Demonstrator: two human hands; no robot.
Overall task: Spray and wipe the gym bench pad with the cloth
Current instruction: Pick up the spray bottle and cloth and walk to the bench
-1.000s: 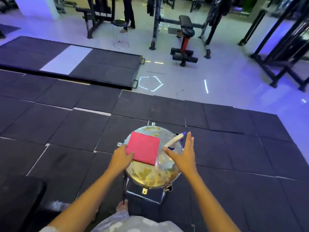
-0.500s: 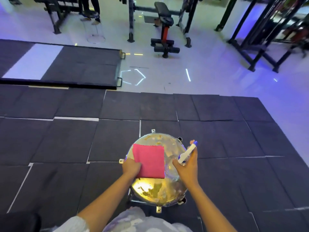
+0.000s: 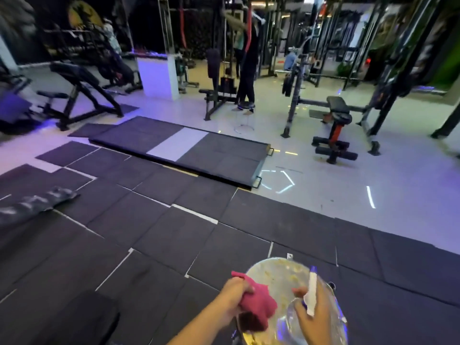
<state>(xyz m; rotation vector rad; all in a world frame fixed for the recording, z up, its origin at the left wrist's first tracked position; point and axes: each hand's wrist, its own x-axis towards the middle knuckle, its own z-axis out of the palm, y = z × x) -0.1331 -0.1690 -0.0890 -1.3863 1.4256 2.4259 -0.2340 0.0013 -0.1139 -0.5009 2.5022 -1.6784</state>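
Cloth and spray bottle are both in hand, over a shiny round stand.

I see the pink cloth [image 3: 258, 302] bunched up in my left hand [image 3: 232, 298], whose fingers are curled tight round its top while the rest hangs over the near left edge of the stand [image 3: 276, 272]. My right hand [image 3: 317, 322] grips the white spray bottle [image 3: 311, 292], its tip pointing up and away from me above the stand's right side. A dark pad [image 3: 82, 319] sits low at my left, blurred, well apart from both hands. Black floor mats [image 3: 154, 235] spread all around. Farther off lie a long flat platform [image 3: 174, 143] and a weight bench [image 3: 337, 108] on pale tiles, and a person [image 3: 246, 78] stands at a machine.
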